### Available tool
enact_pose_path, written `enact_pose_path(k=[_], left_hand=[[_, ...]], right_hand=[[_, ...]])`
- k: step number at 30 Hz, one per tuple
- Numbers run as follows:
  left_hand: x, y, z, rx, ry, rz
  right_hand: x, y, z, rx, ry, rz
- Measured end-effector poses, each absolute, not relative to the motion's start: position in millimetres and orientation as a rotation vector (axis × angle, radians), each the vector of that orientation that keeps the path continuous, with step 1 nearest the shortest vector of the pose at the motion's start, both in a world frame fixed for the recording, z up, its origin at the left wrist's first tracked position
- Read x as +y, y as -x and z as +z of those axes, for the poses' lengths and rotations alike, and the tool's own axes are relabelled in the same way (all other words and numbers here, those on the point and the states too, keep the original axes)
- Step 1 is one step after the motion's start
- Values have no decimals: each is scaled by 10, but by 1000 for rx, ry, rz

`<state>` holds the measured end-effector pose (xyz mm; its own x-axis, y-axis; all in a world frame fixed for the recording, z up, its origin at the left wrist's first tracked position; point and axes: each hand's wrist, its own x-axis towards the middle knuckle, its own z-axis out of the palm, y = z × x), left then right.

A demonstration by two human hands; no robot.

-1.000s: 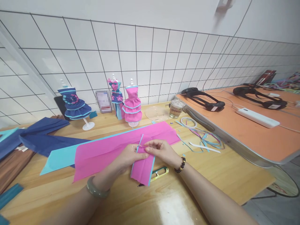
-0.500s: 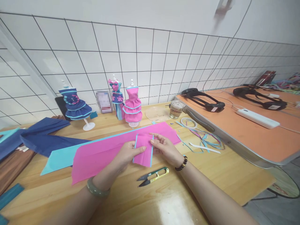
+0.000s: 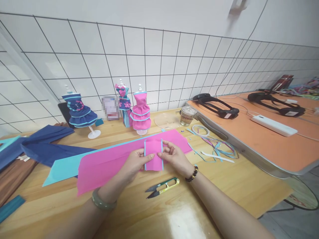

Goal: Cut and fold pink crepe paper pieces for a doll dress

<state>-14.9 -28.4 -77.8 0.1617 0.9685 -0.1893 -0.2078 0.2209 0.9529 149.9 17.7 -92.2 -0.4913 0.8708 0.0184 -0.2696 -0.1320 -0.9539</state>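
Note:
A small pink fabric piece (image 3: 154,162) with light-blue trim along both sides is held up in the middle of the view. My left hand (image 3: 136,162) pinches its left edge, thumb lying on the front. Its right edge is gripped by my right hand (image 3: 175,158), thumb also on the front and fingers partly hidden behind. Behind and below the piece, a long pink cloth (image 3: 104,169) with a light-blue edge lies on the wooden table (image 3: 139,219). Thread snips (image 3: 163,187) with black blades and a yellow-green handle rest nearer to me.
Miniature dress forms in a navy dress (image 3: 81,111), a multicoloured dress (image 3: 124,103) and a pink dress (image 3: 141,113) stand at the back. A lidded glass (image 3: 188,116), ribbon scraps (image 3: 220,147) and an orange table (image 3: 269,142) are on the right. Navy fabric (image 3: 50,146) lies left.
The pink piece has been raised slightly and straightened, so it now hangs squarer between my hands. My right thumb has shifted down and left across its front.

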Motion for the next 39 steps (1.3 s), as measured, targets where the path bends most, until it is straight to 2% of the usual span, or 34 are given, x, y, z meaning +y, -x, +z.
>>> enact_pose_path(k=[7,17,39], left_hand=[[-262,204,-759,1062,-972,947],[-273,214,-774,1065,-1007,900],[-283,231,-774,1093,-1033,857]], right_hand=[[229,-1557,-879,-1288,832,1620],[200,-1531,-916,-1222,666,1754],[227,-1531,-954,-1286,714,1704]])
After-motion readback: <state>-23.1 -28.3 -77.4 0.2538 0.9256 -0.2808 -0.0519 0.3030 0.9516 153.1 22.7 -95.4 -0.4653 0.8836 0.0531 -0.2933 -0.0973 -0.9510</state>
